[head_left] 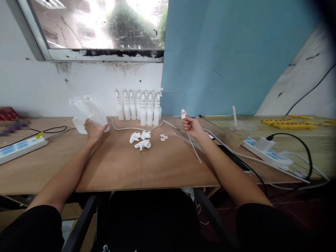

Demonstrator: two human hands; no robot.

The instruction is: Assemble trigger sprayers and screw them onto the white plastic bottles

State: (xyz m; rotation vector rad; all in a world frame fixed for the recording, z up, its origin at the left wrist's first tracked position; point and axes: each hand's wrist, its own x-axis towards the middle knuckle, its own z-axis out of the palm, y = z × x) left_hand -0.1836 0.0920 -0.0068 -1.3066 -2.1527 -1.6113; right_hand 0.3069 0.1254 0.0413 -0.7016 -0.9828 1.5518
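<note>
My left hand (93,131) is closed round the lower part of a translucent white plastic bottle (96,111), with other such bottles (78,113) right beside it. My right hand (192,126), raised over the table's right side, grips a white spray trigger head (183,113); a thin tube (194,149) slants down below the fist. Three loose trigger heads (143,144) lie mid-table between the hands. Several small white rings (163,137) lie to their right. More thin white tubes (181,137) rest on the table near my right wrist.
Several white spray bottles (150,111) with heads on stand by the wall. Power strips lie left (22,148) and right (267,154), with cables trailing. Beyond my right forearm are a dark phone-like slab (233,157), a plastic cup with a straw (234,115) and yellow strips (291,124).
</note>
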